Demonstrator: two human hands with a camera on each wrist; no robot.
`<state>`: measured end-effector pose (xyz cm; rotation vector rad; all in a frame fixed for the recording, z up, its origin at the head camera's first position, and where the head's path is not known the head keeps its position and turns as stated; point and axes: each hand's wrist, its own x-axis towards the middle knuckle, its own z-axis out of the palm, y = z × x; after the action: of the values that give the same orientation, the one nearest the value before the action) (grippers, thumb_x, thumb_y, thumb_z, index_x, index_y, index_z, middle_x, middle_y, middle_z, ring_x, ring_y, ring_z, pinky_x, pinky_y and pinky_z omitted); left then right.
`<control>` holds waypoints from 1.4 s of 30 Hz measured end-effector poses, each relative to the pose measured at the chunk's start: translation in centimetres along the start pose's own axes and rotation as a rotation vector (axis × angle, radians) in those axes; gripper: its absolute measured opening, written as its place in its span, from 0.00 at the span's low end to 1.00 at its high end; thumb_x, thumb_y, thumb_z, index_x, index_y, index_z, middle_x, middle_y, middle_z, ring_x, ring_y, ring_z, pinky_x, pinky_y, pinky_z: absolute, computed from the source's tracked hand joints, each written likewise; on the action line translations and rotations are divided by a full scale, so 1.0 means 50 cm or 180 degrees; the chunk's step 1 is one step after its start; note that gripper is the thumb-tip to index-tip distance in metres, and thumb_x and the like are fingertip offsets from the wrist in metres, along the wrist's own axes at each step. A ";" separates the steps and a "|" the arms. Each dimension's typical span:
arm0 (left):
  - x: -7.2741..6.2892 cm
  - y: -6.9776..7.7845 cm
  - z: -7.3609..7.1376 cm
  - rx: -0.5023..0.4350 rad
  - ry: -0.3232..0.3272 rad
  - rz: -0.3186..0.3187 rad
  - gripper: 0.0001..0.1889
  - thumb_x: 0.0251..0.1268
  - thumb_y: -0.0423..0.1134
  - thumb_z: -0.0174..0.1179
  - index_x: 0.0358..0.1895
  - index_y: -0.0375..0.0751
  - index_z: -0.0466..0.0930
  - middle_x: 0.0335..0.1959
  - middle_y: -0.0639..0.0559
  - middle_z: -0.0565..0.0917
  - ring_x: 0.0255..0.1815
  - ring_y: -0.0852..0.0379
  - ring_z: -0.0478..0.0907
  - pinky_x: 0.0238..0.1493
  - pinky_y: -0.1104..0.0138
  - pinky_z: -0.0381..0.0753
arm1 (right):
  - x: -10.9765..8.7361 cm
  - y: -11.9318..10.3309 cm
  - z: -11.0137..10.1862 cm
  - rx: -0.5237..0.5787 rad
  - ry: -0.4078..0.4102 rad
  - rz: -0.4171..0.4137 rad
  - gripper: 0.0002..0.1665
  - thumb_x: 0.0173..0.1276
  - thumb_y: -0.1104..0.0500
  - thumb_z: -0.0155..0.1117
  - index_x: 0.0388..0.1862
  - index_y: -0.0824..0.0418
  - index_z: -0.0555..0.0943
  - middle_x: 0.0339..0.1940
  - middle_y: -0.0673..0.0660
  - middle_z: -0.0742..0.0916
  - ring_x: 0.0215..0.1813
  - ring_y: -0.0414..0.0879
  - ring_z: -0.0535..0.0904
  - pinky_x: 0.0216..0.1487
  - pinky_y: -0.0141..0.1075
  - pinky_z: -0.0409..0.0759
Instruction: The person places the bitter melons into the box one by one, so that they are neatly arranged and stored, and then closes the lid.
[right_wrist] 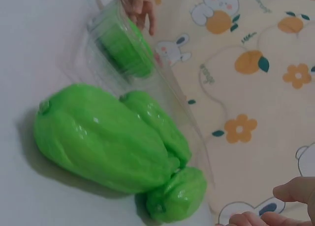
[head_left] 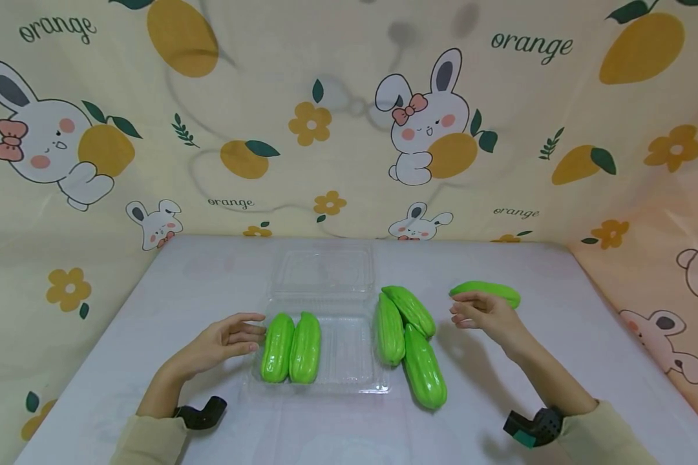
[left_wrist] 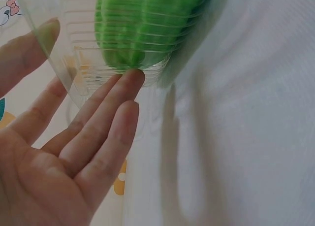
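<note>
The word "orange" is printed four times on the patterned cloth point(head_left: 349, 39) behind the counter point(head_left: 209, 271). On the counter sits a clear plastic container point(head_left: 349, 349), its lid point(head_left: 326, 271) laid back on the far side. Two green vegetables point(head_left: 277, 349) lie side by side in its left part. Three more vegetables point(head_left: 391, 329) cluster just right of it, and a lone vegetable point(head_left: 505, 292) lies at the far right, visible only in the head view. The left hand point(head_left: 227, 339) is relaxed, fingers extended at the container's left wall; the left wrist view reveals that wall's ribs. The right hand point(head_left: 488, 316), fingers loosely bent, holds nothing near the lone vegetable; whether it touches cannot be told.
</note>
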<state>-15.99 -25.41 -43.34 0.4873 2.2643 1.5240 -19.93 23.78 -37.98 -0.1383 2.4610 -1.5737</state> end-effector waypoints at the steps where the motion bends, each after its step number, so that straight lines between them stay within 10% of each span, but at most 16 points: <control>1: 0.000 0.000 0.000 0.0011 0.0002 -0.0001 0.32 0.69 0.41 0.58 0.70 0.30 0.58 0.65 0.26 0.71 0.62 0.45 0.78 0.54 0.76 0.78 | 0.001 0.002 -0.003 0.0004 0.0010 0.0007 0.27 0.73 0.58 0.56 0.60 0.79 0.68 0.39 0.52 0.87 0.37 0.34 0.85 0.43 0.28 0.85; 11: 0.004 -0.005 0.001 -0.0053 -0.0009 -0.0048 0.32 0.69 0.41 0.58 0.71 0.32 0.57 0.66 0.26 0.70 0.55 0.74 0.78 0.54 0.76 0.78 | 0.005 0.014 -0.035 -0.0063 0.0117 -0.0065 0.29 0.73 0.56 0.57 0.59 0.80 0.68 0.31 0.36 0.84 0.36 0.32 0.84 0.41 0.27 0.84; 19: 0.003 -0.004 -0.001 -0.0020 -0.0003 -0.0003 0.32 0.69 0.41 0.58 0.71 0.31 0.57 0.65 0.26 0.70 0.58 0.66 0.79 0.54 0.76 0.78 | 0.007 0.027 -0.061 -0.0210 0.0217 -0.0215 0.30 0.73 0.55 0.56 0.61 0.79 0.67 0.31 0.35 0.85 0.35 0.31 0.85 0.42 0.27 0.85; 27: 0.001 0.000 0.000 0.0002 -0.0014 0.0013 0.32 0.69 0.41 0.57 0.70 0.30 0.57 0.65 0.26 0.71 0.64 0.36 0.74 0.56 0.73 0.80 | 0.007 0.035 -0.084 -0.0360 0.0292 -0.0335 0.31 0.74 0.54 0.56 0.62 0.79 0.67 0.31 0.30 0.83 0.35 0.29 0.84 0.40 0.25 0.84; 36: 0.001 0.000 0.001 0.0011 0.0025 -0.0054 0.33 0.68 0.42 0.58 0.71 0.33 0.58 0.65 0.28 0.72 0.60 0.59 0.79 0.55 0.74 0.79 | 0.012 0.056 -0.111 -0.0498 0.0513 -0.0306 0.31 0.73 0.53 0.57 0.61 0.79 0.68 0.30 0.26 0.82 0.33 0.26 0.83 0.39 0.21 0.82; 42: 0.003 -0.001 0.001 0.0040 0.0020 -0.0098 0.33 0.68 0.43 0.59 0.71 0.33 0.58 0.65 0.28 0.71 0.63 0.46 0.78 0.56 0.69 0.81 | 0.016 0.069 -0.124 -0.0538 0.0651 -0.0345 0.30 0.72 0.54 0.58 0.60 0.80 0.69 0.29 0.25 0.81 0.32 0.26 0.83 0.38 0.19 0.81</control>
<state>-16.11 -25.32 -43.44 0.4496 2.2767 1.4994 -22.00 30.56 -38.70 -0.1464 2.7887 -1.4858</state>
